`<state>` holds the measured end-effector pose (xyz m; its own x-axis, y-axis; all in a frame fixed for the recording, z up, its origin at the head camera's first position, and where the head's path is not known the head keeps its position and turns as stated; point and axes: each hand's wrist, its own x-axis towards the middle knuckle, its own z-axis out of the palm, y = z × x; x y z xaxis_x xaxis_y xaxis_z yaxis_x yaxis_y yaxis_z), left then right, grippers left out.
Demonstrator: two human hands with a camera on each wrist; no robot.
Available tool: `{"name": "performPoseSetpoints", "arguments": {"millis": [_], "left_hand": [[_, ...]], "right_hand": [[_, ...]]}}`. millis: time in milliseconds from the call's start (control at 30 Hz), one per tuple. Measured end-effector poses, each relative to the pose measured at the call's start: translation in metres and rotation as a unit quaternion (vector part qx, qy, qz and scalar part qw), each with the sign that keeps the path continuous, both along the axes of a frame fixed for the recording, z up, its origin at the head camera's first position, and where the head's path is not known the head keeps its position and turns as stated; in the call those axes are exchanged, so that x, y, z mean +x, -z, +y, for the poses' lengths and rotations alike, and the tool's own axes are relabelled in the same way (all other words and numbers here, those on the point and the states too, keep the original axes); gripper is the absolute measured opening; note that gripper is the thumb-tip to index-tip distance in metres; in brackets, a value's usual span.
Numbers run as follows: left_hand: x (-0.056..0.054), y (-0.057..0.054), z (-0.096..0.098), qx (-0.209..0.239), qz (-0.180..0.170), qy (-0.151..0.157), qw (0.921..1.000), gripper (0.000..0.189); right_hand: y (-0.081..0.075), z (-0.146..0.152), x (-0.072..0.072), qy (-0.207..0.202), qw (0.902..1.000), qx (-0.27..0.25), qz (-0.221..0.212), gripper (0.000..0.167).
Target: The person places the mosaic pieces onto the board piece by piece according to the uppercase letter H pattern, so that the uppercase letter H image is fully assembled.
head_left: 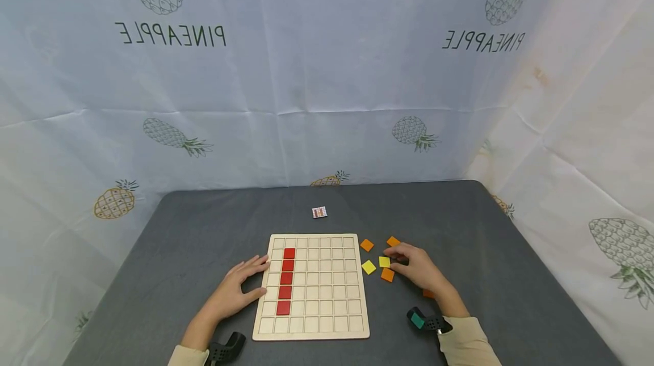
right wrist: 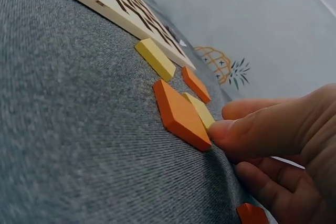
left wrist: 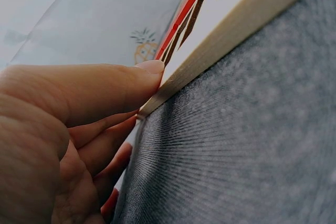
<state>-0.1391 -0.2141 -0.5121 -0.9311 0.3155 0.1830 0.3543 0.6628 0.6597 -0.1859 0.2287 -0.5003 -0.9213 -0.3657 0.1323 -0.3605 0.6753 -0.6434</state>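
A pale wooden grid board (head_left: 327, 320) lies on the table, with a column of red square tiles (head_left: 286, 278) near its left side. My left hand (head_left: 232, 292) rests at the board's left edge, fingers spread; in the left wrist view the thumb (left wrist: 126, 85) touches the board's side. To the right of the board, my right hand (head_left: 419, 266) pinches the edge of a yellow tile (head_left: 384, 262) between thumb and forefinger. Close beside that tile lies an orange tile (right wrist: 181, 116). Another yellow tile (head_left: 369, 267) lies nearer the board.
More orange tiles lie about, one near the board's upper right corner (head_left: 367, 245), one beyond the right hand (head_left: 393, 241), and one partly under the right wrist (head_left: 428, 293). A small printed card (head_left: 319, 212) lies behind the board on the grey tabletop (head_left: 230, 218). A pineapple-print curtain (head_left: 327, 71) hangs behind.
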Motion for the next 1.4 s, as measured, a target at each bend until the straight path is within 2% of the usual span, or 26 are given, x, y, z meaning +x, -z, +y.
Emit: {"name": "performPoseSetpoints", "arguments": {"millis": [467, 733, 1033, 1400], "left_hand": [[-0.001, 0.0, 0.0, 0.004, 0.001, 0.001, 1.0, 0.053], [-0.001, 0.0, 0.0, 0.009, 0.001, 0.005, 0.9999, 0.053], [-0.001, 0.001, 0.0, 0.011, 0.0, 0.004, 0.9999, 0.053], [0.0, 0.0, 0.0, 0.007, 0.001, -0.001, 1.0, 0.053]], "right_hand": [[0.001, -0.004, -0.001, -0.008, 0.9994, 0.03, 0.014, 0.026], [0.002, -0.007, 0.0, -0.003, 0.9986, 0.039, 0.036, 0.026], [-0.001, -0.016, 0.002, -0.043, 0.9929, 0.014, 0.11, 0.025], [-0.008, -0.055, 0.011, -0.083, 0.9893, 0.0, 0.12, 0.026]]}}
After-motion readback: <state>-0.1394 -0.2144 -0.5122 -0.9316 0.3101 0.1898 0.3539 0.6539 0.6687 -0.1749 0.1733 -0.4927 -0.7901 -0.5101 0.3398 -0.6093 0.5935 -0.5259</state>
